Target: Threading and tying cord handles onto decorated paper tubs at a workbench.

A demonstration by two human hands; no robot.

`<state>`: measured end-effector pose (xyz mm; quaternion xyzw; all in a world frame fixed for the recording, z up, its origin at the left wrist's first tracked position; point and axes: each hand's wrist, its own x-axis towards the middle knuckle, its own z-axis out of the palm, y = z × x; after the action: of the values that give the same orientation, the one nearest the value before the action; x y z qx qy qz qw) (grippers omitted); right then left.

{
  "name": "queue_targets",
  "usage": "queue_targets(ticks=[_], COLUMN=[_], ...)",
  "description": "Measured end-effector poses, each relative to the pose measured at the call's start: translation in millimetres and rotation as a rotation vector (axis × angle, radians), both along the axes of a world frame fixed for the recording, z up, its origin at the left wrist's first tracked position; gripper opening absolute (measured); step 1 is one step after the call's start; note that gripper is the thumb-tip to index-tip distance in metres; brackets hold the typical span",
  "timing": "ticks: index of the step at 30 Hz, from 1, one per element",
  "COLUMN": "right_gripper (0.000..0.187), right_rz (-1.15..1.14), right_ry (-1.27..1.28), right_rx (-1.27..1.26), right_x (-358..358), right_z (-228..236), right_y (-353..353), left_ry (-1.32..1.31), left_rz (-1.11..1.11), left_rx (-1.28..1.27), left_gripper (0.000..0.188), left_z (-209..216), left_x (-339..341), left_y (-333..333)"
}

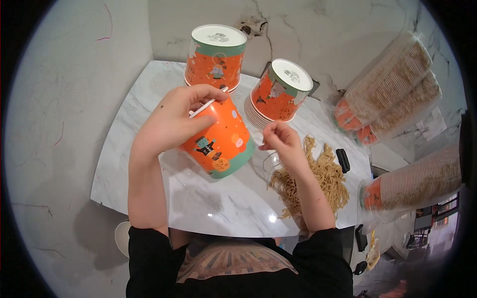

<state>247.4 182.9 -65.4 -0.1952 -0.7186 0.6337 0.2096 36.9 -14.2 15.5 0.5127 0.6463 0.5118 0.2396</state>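
Note:
My left hand (179, 119) grips an orange paper cup (221, 141) with cartoon figures and a green band, tilted on its side above the white marble table (149, 184). My right hand (283, 141) hovers just right of the cup with its fingers pinched together; whether it holds anything I cannot tell. A heap of tan rubber bands (318, 184) lies on the table under and right of that hand. Clear plastic wrap (189, 169) lies under the cup.
Two stacks of upside-down orange cups (216, 57) (278, 94) stand at the table's far side. Several long sleeves of cups in plastic bags (392, 87) (417, 184) lie to the right. A small black object (343, 160) lies beside the bands.

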Motion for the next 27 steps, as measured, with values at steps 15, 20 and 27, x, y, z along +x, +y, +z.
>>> queue_targets(ticks=[15, 20, 27], right_gripper=[0.02, 0.021, 0.017], right_rz=[0.118, 0.16, 0.274], right_ry=[0.255, 0.252, 0.026], right_rx=[0.238, 0.231, 0.114], right_x=[-45, -51, -19], right_z=[83, 96, 83], right_y=[-48, -52, -22], left_ry=[-0.226, -0.286, -0.207], left_rz=[-0.162, -0.11, 0.125], left_rx=[0.067, 0.111, 0.131], left_gripper=[0.021, 0.016, 0.018], left_z=[-4, 5, 16], left_x=[13, -2, -27], left_y=[12, -6, -35])
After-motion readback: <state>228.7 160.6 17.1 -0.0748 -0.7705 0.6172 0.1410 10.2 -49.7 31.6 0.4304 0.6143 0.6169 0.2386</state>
